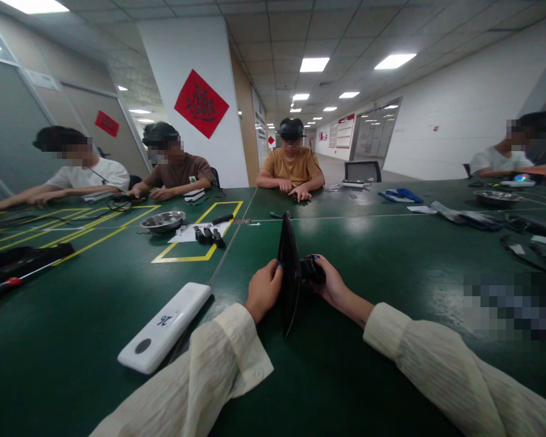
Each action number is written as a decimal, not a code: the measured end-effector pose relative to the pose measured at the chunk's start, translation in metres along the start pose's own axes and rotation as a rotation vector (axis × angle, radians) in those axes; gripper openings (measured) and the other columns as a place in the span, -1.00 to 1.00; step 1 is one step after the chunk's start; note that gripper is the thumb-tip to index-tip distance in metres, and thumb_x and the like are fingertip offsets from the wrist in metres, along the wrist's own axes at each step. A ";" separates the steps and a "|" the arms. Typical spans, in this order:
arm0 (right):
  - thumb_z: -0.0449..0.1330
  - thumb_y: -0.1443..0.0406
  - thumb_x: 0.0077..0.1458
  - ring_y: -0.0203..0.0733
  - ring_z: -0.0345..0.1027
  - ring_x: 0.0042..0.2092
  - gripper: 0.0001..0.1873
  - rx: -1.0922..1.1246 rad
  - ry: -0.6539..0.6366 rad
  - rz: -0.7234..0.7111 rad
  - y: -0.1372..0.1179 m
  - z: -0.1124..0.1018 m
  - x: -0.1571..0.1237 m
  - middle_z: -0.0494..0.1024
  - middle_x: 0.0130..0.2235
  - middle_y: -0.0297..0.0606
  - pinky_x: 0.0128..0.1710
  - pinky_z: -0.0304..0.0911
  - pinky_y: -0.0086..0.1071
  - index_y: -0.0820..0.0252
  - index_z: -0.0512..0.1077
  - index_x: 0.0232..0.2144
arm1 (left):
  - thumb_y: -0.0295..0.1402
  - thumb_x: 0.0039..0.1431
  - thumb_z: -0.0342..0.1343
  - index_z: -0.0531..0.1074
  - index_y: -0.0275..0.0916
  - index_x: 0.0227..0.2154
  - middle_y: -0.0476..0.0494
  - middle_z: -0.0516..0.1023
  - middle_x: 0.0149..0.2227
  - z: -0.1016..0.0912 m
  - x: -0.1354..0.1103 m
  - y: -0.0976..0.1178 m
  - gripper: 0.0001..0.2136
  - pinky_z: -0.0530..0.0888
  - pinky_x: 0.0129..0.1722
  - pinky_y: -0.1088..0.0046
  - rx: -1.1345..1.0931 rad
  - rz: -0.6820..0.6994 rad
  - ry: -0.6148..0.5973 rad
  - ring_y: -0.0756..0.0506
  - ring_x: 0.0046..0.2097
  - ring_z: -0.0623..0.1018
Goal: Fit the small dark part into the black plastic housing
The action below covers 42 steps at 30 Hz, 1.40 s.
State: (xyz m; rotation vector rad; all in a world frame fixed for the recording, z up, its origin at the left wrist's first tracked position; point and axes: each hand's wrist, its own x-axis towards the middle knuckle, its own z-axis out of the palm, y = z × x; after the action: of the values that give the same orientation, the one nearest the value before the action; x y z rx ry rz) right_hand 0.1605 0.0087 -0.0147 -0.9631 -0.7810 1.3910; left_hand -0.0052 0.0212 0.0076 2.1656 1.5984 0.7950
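My left hand (264, 290) is closed on the left face of a thin black flat panel (289, 267) that stands on edge on the green table (368, 261), seen almost edge-on. My right hand (331, 282) is wrapped around a small black part (312, 270) pressed against the panel's right side. Both my sleeves are cream coloured. What the panel's faces look like is hidden.
A white power bank (166, 326) lies by my left forearm. Further left are a metal bowl (162, 221), small black parts (208, 235) on paper, yellow floor-tape lines and a red-handled tool (0, 286). Several seated people work around the table; cables and another bowl (495, 196) lie right.
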 end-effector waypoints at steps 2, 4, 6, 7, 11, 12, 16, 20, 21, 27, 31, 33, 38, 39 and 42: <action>0.03 0.16 -0.08 -0.30 0.19 -0.60 -0.77 -0.008 0.001 0.004 0.000 0.000 -0.001 0.37 -0.51 -0.39 -0.75 -0.05 -0.54 0.09 0.28 -0.32 | -0.24 0.21 -0.24 0.34 -0.24 -0.46 -0.09 0.47 -0.42 -0.001 0.000 0.001 -0.69 0.25 -0.39 0.51 -0.014 0.010 -0.013 -0.05 -0.35 0.44; 0.03 0.16 -0.08 -0.30 0.19 -0.60 -0.76 -0.014 -0.005 0.005 0.000 0.000 -0.001 0.37 -0.50 -0.39 -0.75 -0.05 -0.54 0.09 0.29 -0.32 | -0.21 0.22 -0.27 0.35 -0.25 -0.49 -0.10 0.47 -0.44 -0.001 -0.001 0.002 -0.64 0.25 -0.40 0.51 -0.042 -0.006 -0.030 -0.05 -0.36 0.44; 0.04 0.15 -0.08 -0.29 0.21 -0.58 -0.76 -0.012 -0.017 0.002 0.000 -0.001 -0.001 0.38 -0.49 -0.39 -0.74 -0.04 -0.54 0.08 0.29 -0.31 | -0.19 0.22 -0.27 0.35 -0.25 -0.47 -0.11 0.47 -0.43 -0.001 -0.001 0.002 -0.63 0.26 -0.39 0.50 -0.053 -0.035 -0.030 -0.07 -0.35 0.45; 0.05 0.15 -0.08 -0.29 0.22 -0.57 -0.75 -0.009 -0.023 0.000 0.000 -0.002 -0.001 0.39 -0.48 -0.38 -0.74 -0.04 -0.54 0.08 0.29 -0.31 | -0.19 0.22 -0.26 0.34 -0.24 -0.44 -0.11 0.47 -0.42 -0.001 -0.001 0.002 -0.65 0.27 -0.39 0.50 -0.053 -0.046 -0.020 -0.07 -0.34 0.45; 0.08 0.14 -0.11 -0.29 0.23 -0.57 -0.74 0.001 -0.017 -0.004 0.002 -0.003 0.000 0.39 -0.48 -0.39 -0.73 -0.01 -0.54 0.08 0.30 -0.32 | -0.20 0.23 -0.25 0.29 -0.21 -0.36 -0.07 0.46 -0.42 -0.001 -0.002 0.001 -0.73 0.27 -0.38 0.52 -0.049 -0.010 0.005 -0.05 -0.35 0.46; 0.08 0.14 -0.11 -0.30 0.22 -0.58 -0.75 0.001 -0.015 -0.004 0.002 -0.003 0.000 0.39 -0.48 -0.39 -0.73 -0.01 -0.54 0.08 0.30 -0.32 | -0.21 0.23 -0.26 0.29 -0.21 -0.36 -0.07 0.46 -0.41 -0.001 -0.002 0.001 -0.73 0.27 -0.38 0.52 -0.042 0.004 -0.003 -0.05 -0.36 0.46; 0.07 0.14 -0.11 -0.31 0.20 -0.59 -0.74 -0.007 -0.015 0.001 0.001 -0.002 0.000 0.38 -0.50 -0.40 -0.74 -0.03 -0.54 0.08 0.30 -0.32 | -0.24 0.24 -0.29 0.31 -0.21 -0.33 -0.12 0.49 -0.35 0.000 -0.002 0.001 -0.72 0.28 -0.34 0.50 0.010 -0.009 -0.015 -0.08 -0.29 0.47; 0.08 0.14 -0.12 -0.31 0.20 -0.59 -0.73 0.005 -0.012 0.004 0.000 -0.001 0.000 0.38 -0.50 -0.39 -0.74 -0.04 -0.55 0.08 0.30 -0.32 | -0.28 0.22 -0.25 0.35 -0.23 -0.30 -0.14 0.50 -0.31 0.001 -0.001 -0.002 -0.72 0.29 -0.30 0.49 0.023 -0.004 -0.006 -0.09 -0.24 0.47; 0.08 0.14 -0.12 -0.31 0.20 -0.59 -0.73 0.006 -0.007 0.010 0.000 -0.001 0.000 0.39 -0.50 -0.39 -0.74 -0.04 -0.55 0.08 0.30 -0.32 | -0.28 0.22 -0.25 0.37 -0.24 -0.34 -0.13 0.50 -0.34 0.001 -0.001 -0.002 -0.71 0.29 -0.31 0.49 0.014 0.004 -0.005 -0.09 -0.26 0.47; 0.07 0.10 -0.07 -0.30 0.19 -0.60 -0.74 0.028 0.014 0.026 0.001 0.000 0.000 0.38 -0.52 -0.38 -0.73 -0.04 -0.53 0.09 0.32 -0.33 | -0.18 0.21 -0.26 0.43 -0.26 -0.46 -0.10 0.50 -0.43 -0.001 -0.001 0.000 -0.60 0.29 -0.38 0.53 -0.091 -0.016 -0.042 -0.07 -0.34 0.46; 0.05 0.07 -0.02 -0.29 0.19 -0.61 -0.69 0.072 0.017 0.043 0.002 -0.001 0.000 0.40 -0.52 -0.34 -0.73 -0.05 -0.52 0.12 0.35 -0.29 | -0.22 0.19 -0.22 0.45 -0.25 -0.43 -0.10 0.51 -0.40 -0.002 -0.001 0.002 -0.64 0.31 -0.34 0.52 -0.110 -0.069 -0.043 -0.09 -0.29 0.46; 0.05 0.06 -0.01 -0.28 0.21 -0.59 -0.66 0.079 0.005 0.051 0.001 -0.001 0.000 0.41 -0.50 -0.32 -0.72 -0.03 -0.51 0.13 0.36 -0.26 | -0.24 0.17 -0.21 0.45 -0.25 -0.44 -0.09 0.51 -0.41 -0.002 -0.001 0.002 -0.65 0.31 -0.32 0.52 -0.118 -0.070 -0.044 -0.09 -0.29 0.46; 0.09 0.05 -0.03 -0.27 0.23 -0.56 -0.62 0.123 -0.032 0.033 -0.002 -0.001 -0.004 0.42 -0.46 -0.33 -0.70 0.02 -0.49 0.11 0.35 -0.19 | -0.21 0.17 -0.26 0.42 -0.30 -0.51 -0.09 0.49 -0.46 0.002 0.000 -0.002 -0.60 0.31 -0.36 0.51 -0.183 0.008 -0.035 -0.07 -0.37 0.44; 0.12 0.06 -0.05 -0.27 0.23 -0.56 -0.60 0.132 -0.044 0.023 -0.003 -0.001 -0.006 0.42 -0.45 -0.34 -0.70 0.03 -0.49 0.10 0.34 -0.18 | -0.19 0.17 -0.27 0.41 -0.30 -0.52 -0.10 0.48 -0.47 0.003 0.001 -0.003 -0.58 0.31 -0.38 0.51 -0.195 0.017 -0.036 -0.07 -0.38 0.44; 0.22 0.10 -0.14 -0.28 0.24 -0.54 -0.52 0.132 -0.084 -0.005 -0.003 0.001 -0.010 0.40 -0.43 -0.37 -0.68 0.06 -0.50 0.06 0.29 -0.13 | -0.17 0.18 -0.29 0.40 -0.31 -0.52 -0.12 0.47 -0.47 0.006 0.002 -0.007 -0.57 0.30 -0.40 0.50 -0.196 0.015 -0.042 -0.08 -0.38 0.43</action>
State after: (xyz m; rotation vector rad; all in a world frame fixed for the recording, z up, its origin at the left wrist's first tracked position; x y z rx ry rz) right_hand 0.1607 -0.0006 -0.0105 -0.8044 -0.7429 1.4676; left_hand -0.0066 0.0253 -0.0004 2.0440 1.4210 0.8661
